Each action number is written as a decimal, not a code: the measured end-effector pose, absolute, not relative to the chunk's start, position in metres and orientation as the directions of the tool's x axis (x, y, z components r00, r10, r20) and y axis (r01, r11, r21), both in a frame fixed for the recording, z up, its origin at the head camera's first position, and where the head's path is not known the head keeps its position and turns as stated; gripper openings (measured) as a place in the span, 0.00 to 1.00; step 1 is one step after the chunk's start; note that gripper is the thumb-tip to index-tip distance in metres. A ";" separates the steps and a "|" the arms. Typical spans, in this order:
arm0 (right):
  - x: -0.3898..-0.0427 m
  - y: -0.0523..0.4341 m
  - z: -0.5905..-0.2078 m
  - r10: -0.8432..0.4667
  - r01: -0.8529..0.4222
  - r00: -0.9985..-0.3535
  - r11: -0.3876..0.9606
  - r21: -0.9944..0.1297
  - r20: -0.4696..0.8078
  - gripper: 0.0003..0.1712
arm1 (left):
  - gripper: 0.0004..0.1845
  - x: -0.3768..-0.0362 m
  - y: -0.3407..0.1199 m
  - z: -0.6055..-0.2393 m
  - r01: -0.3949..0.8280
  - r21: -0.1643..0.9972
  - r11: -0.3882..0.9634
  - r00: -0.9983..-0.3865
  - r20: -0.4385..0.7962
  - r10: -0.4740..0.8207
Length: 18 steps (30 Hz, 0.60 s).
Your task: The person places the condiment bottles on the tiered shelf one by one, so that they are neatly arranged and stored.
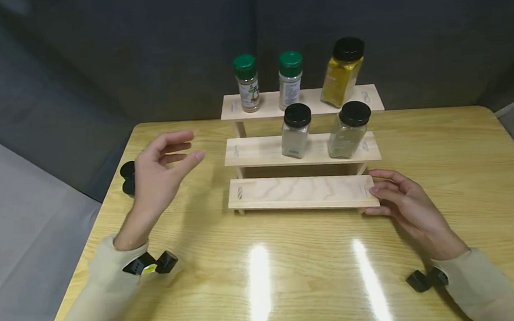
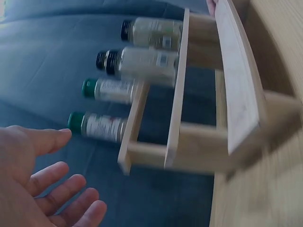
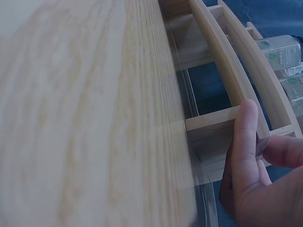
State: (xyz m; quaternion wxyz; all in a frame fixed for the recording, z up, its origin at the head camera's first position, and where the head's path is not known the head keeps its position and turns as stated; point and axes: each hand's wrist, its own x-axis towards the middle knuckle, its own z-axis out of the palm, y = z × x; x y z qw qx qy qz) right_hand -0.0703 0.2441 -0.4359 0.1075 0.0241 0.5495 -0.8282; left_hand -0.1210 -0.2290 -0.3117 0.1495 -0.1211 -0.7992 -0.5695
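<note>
Head view: spice jars stand on a three-step wooden rack (image 1: pixel 303 193) on the table (image 1: pixel 290 276). Its top step holds two green-capped jars (image 1: pixel 247 82) of pale powder and a black-capped jar (image 1: pixel 343 71) of yellow powder; the middle step holds two black-capped jars (image 1: pixel 296 130), one with whitish powder, one greenish. The bottom step is bare. The right hand (image 1: pixel 407 207) rests against the rack's right end, fingers curled onto the bottom step. The left hand (image 1: pixel 158 171) hovers left of the rack, fingers spread, holding nothing.

Left wrist view: open palm (image 2: pixel 33 184), jars beyond it on the rack.

Right wrist view: thumb and fingers (image 3: pixel 246 142) pinch the rack's end.
</note>
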 end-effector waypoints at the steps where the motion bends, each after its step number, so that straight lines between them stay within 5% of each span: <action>1: -0.070 0.244 -0.436 -0.151 0.205 -0.976 -0.375 -0.904 -0.158 0.23 | 0.20 -0.118 -0.236 -0.313 0.357 0.877 0.322 -0.927 0.376 0.004; 18: -0.071 0.244 -0.438 -0.162 0.186 -0.978 -0.397 -0.899 -0.131 0.23 | 0.21 -0.096 -0.316 -0.347 0.193 0.831 0.521 -0.863 0.396 -0.313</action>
